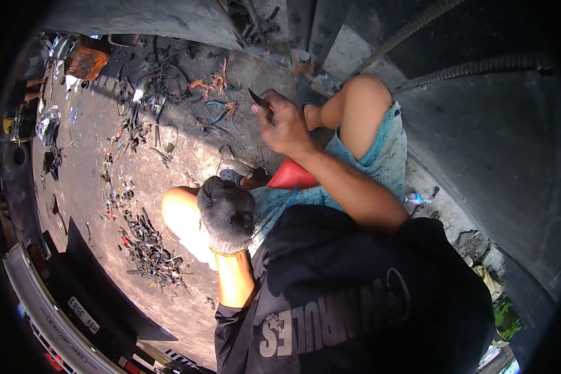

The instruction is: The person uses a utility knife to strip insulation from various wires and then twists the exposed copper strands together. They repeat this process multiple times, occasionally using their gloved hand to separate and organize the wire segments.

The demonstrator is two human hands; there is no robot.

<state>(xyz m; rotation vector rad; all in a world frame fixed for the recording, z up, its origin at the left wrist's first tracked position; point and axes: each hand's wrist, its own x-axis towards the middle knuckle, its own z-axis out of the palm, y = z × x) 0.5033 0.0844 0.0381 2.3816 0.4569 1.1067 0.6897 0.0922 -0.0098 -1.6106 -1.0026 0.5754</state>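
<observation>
My right hand (282, 128) is bare and closed around a small knife (255, 98) with a dark blade and some red near the grip. My left hand (227, 209) wears a dark grey knit glove and is curled shut near my left knee; what it holds, if anything, is hidden. Between my legs lies a smooth red object (292, 175), partly covered by my right forearm. Beyond my hands, blue-handled pliers (216, 112) rest on the ground beside bare copper wires (217, 83).
Dark cable scraps (149, 249) lie in a pile at the left, with more wires (162, 75) farther up. An orange-brown container (87, 60) stands at upper left. A vehicle (62, 324) is at lower left, a plastic bottle (419, 199) at right. Another person's arm (35, 89) shows far left.
</observation>
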